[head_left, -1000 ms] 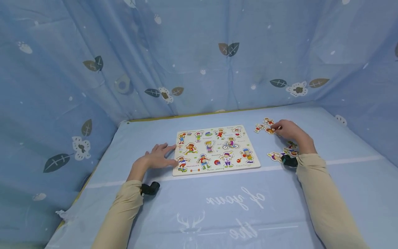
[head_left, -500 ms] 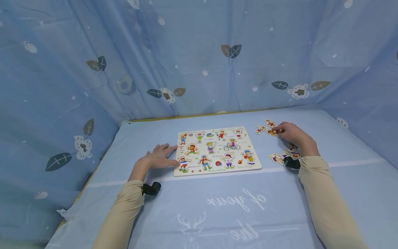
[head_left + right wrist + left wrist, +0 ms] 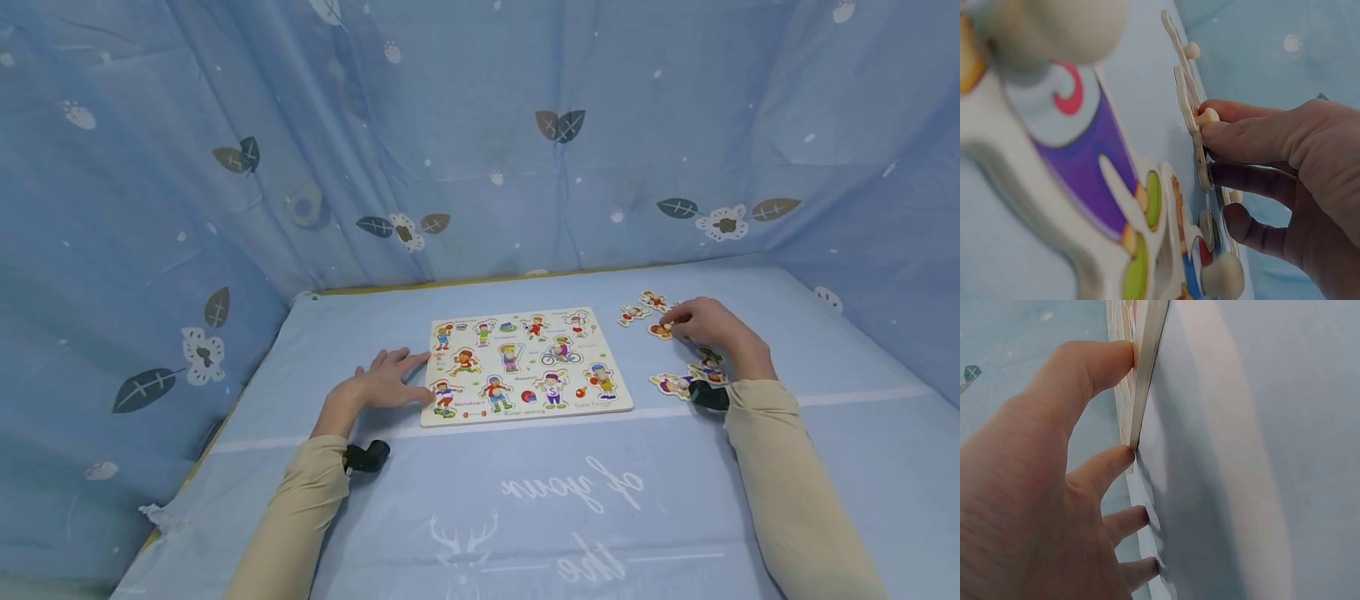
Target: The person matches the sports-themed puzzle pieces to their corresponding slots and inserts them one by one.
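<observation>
A wooden peg puzzle board (image 3: 525, 362) printed with sport figures lies on the blue sheet. My left hand (image 3: 378, 383) rests flat beside its left edge, fingers straight, the thumb (image 3: 1094, 365) and a fingertip touching the board's edge (image 3: 1147, 369). My right hand (image 3: 701, 323) pinches the knob of an orange figure piece (image 3: 660, 331) to the right of the board; the wrist view shows thumb and finger on that knob (image 3: 1209, 116). More loose figure pieces (image 3: 633, 313) lie nearby, and a purple one (image 3: 1085, 150) sits close to the right wrist camera.
The blue sheet (image 3: 570, 492) with white lettering covers the table. Blue leaf-print curtains (image 3: 480, 142) close off the back and both sides. Several loose pieces (image 3: 686, 383) lie by my right wrist. Small black cameras (image 3: 366, 456) sit at both wrists.
My right hand has drawn the orange piece slightly nearer, away from the other two pieces at the back. The left hand stays at the board's edge.
</observation>
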Action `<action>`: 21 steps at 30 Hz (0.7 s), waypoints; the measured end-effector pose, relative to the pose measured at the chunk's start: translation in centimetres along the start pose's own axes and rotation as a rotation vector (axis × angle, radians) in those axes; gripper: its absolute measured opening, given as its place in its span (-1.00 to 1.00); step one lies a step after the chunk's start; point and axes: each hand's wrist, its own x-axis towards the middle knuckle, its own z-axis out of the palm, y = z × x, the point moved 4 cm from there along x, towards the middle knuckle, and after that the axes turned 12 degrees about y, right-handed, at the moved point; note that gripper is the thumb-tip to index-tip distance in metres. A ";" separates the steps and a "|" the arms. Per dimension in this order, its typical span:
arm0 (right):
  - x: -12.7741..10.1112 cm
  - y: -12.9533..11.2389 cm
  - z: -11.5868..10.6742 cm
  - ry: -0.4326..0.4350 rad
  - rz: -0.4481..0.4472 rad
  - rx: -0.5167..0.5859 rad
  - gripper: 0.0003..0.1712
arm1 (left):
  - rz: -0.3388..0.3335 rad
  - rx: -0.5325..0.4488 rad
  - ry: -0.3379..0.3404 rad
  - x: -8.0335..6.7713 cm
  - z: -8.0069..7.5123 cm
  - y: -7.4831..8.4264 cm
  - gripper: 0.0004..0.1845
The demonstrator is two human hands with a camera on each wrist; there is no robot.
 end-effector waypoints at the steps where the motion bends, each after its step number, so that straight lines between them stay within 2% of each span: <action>1: 0.0 0.0 0.0 0.000 -0.002 0.000 -0.64 | 0.000 0.000 0.001 0.0 0.0 0.0 -0.06; 21: 0.1 -0.1 -0.2 0.016 -0.060 -0.033 -0.67 | -0.014 0.011 -0.004 0.1 0.1 -0.2 -0.06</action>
